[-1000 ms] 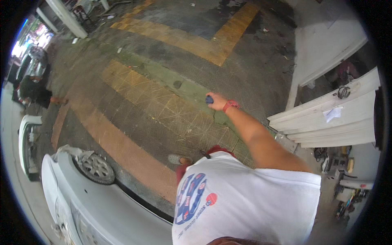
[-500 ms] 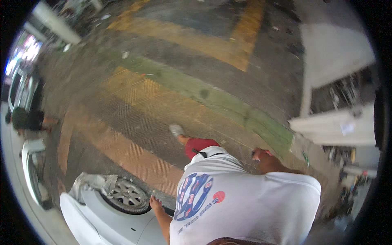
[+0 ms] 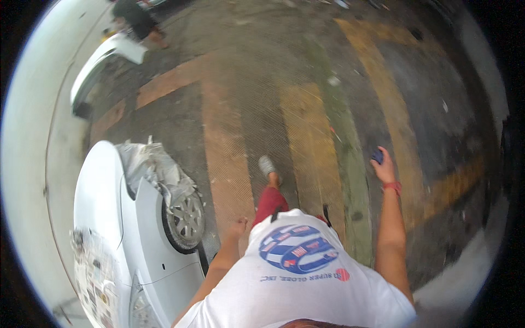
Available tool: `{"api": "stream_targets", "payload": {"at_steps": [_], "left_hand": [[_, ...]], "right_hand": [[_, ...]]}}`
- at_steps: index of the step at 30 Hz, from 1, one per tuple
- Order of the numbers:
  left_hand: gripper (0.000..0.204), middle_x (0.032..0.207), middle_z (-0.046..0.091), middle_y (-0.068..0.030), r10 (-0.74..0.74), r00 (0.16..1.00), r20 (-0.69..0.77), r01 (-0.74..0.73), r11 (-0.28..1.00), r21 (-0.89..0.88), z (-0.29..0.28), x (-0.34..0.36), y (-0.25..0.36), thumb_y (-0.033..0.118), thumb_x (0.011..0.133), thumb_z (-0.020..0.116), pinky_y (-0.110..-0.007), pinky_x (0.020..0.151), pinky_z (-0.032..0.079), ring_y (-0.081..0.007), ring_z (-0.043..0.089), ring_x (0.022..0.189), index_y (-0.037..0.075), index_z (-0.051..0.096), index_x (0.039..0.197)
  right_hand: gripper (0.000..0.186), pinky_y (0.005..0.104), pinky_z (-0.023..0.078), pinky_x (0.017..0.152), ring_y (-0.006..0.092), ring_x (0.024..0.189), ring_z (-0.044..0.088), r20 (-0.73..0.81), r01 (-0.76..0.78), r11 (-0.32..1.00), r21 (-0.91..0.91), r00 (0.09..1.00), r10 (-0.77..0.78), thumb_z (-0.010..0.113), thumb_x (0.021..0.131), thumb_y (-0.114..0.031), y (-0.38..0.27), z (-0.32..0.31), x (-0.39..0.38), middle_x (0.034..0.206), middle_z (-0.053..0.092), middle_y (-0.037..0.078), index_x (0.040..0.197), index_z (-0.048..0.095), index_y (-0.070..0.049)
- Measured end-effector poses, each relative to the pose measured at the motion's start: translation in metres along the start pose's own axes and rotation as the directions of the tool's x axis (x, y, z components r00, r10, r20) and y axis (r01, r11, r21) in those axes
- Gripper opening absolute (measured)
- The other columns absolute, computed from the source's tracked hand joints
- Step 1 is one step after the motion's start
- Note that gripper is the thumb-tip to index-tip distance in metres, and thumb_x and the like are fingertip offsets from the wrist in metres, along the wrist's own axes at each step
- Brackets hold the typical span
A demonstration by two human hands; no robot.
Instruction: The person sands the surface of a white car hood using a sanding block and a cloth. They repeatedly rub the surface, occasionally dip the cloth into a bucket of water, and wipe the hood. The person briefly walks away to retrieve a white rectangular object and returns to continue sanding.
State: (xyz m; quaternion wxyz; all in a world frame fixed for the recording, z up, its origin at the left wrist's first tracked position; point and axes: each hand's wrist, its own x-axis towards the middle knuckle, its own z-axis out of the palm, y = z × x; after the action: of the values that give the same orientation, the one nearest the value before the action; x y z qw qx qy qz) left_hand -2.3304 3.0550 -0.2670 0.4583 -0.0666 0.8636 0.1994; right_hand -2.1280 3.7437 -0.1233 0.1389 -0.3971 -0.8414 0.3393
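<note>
My right hand [image 3: 386,167], on an arm reaching forward with a red band at the wrist, is closed around a small dark blue object [image 3: 377,157]; its kind is too small to make out. My left hand [image 3: 237,226] hangs low beside my red shorts [image 3: 269,205]. Its fingers look loose and slightly apart, with nothing seen in them. Nearest to that hand is the front wheel [image 3: 186,221] of a white car [image 3: 147,218], a short way to its left without contact. One grey shoe [image 3: 267,164] shows ahead of me on the floor.
Crumpled masking sheet [image 3: 156,164] hangs over the car's front by the wheel. A loose white car panel [image 3: 106,57] stands at the far left, near another person [image 3: 136,19]. Orange, yellow and green painted stripes [image 3: 350,164] run along the dark floor.
My view has turned left, so the car and floor stripes now run more nearly straight ahead. My right hand has swung forward with the blue object; my left hand now hangs beside the shorts.
</note>
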Motion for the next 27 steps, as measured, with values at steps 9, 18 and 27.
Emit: {"api": "stream_targets", "payload": {"at_steps": [9, 18, 27], "left_hand": [[0.069, 0.141, 0.069, -0.0290, -0.003, 0.999, -0.049, -0.004, 0.991, -0.137, -0.185, 0.169, 0.206, 0.058, 0.108, 0.054, -0.049, 0.117, 0.046, -0.0415, 0.064, 0.136, 0.000, 0.067, 0.144], [0.059, 0.153, 0.065, -0.0229, -0.029, 0.984, -0.174, -0.008, 0.979, -0.206, -0.393, 0.343, 0.467, 0.042, 0.113, 0.059, -0.048, 0.116, 0.050, -0.0388, 0.062, 0.142, -0.001, 0.061, 0.153], [0.063, 0.143, 0.067, -0.0133, -0.089, 0.993, 0.077, 0.118, 0.774, -0.622, -0.500, 0.472, 0.740, 0.048, 0.114, 0.060, -0.037, 0.104, 0.055, -0.0242, 0.067, 0.122, 0.003, 0.054, 0.158]], "right_hand": [[0.066, 0.0443, 0.059, 0.099, 0.0304, 0.114, 0.073, 0.315, -0.570, 0.819, -0.056, 0.769, 0.557, 0.082, 0.082, -0.006, -0.064, 0.135, 0.156, 0.126, 0.073, 0.016, 0.144, 0.058, -0.009], [0.054, 0.0474, 0.055, 0.091, 0.0344, 0.101, 0.071, 0.513, -0.686, 0.688, -0.238, 0.512, 0.689, 0.087, 0.081, -0.029, -0.062, 0.215, 0.146, 0.110, 0.074, 0.020, 0.121, 0.068, 0.001], [0.021, 0.0459, 0.047, 0.043, 0.0300, 0.046, 0.060, 0.338, -0.875, 0.484, 0.017, 0.461, 0.820, 0.066, 0.097, -0.022, -0.167, 0.243, 0.627, 0.067, 0.065, 0.013, 0.088, 0.073, -0.004]]}}
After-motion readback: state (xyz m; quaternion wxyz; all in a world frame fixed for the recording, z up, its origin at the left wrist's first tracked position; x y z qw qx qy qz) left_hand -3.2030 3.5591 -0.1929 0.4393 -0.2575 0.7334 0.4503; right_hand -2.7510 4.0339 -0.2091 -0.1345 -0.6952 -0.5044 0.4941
